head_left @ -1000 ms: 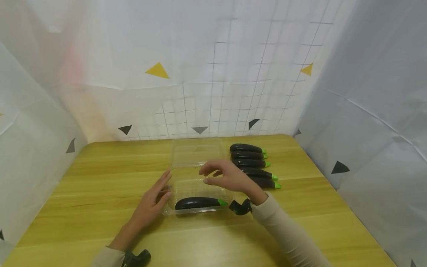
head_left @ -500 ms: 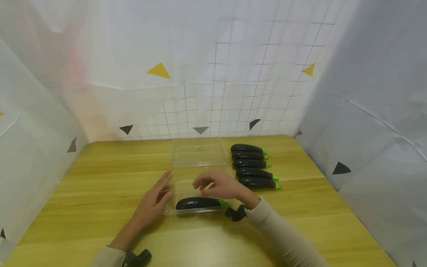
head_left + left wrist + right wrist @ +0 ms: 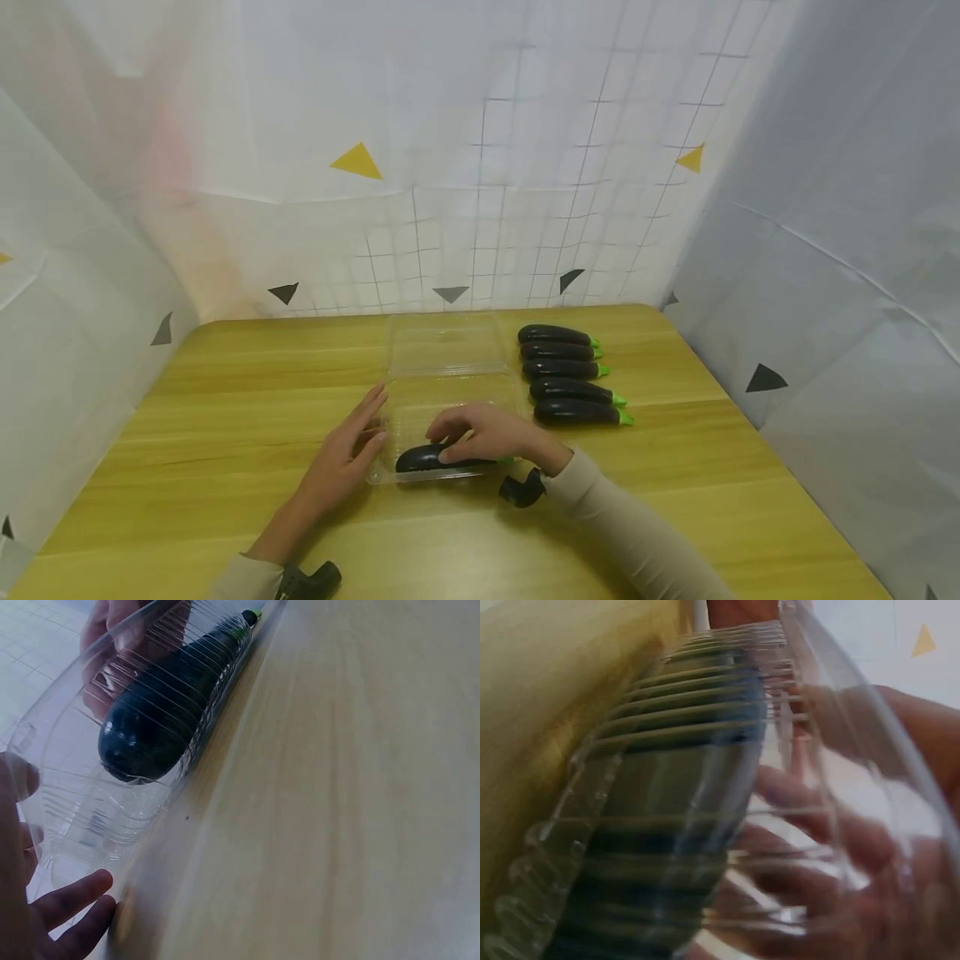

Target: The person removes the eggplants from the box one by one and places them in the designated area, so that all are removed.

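Note:
A dark eggplant [image 3: 420,458] with a green stem lies along the near wall inside a clear plastic clamshell box [image 3: 405,421]. My right hand [image 3: 483,433] reaches into the box and holds this eggplant, thumb over its top and curled fingers on its far side. In the right wrist view the eggplant [image 3: 675,802] shows through the ribbed clear wall, the hand beyond it. My left hand [image 3: 341,458] rests against the box's left side with its fingers extended. Through the clear plastic, the left wrist view shows the eggplant's rounded end [image 3: 139,742].
Several more eggplants [image 3: 573,411] lie in a stacked row on the table right of the box, stems to the right. The box's clear lid [image 3: 446,342] lies folded back behind it. White sheeting [image 3: 450,208] stands around the wooden table [image 3: 247,400].
My right hand has come down and slightly left, from above the box onto the eggplant inside it. The left hand has stayed at the box's side.

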Action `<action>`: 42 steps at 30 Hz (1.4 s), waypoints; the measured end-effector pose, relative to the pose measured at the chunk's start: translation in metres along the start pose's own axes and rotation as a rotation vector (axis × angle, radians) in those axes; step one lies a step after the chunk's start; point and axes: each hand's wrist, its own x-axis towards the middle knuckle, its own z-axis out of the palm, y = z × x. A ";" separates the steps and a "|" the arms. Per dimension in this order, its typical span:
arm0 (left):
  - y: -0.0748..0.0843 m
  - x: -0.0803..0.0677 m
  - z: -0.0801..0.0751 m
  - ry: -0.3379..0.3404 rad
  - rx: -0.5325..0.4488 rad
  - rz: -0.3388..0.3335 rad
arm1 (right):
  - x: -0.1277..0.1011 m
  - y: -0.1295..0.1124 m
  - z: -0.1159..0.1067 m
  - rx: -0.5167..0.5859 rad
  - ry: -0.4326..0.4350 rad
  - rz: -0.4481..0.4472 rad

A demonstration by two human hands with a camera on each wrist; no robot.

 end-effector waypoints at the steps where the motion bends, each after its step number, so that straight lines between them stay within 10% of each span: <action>1: 0.000 0.000 0.000 0.001 0.003 0.005 | 0.000 0.001 0.001 -0.007 0.000 -0.001; 42: -0.007 -0.002 0.002 0.004 -0.010 0.000 | -0.005 0.003 -0.003 -0.060 0.162 -0.034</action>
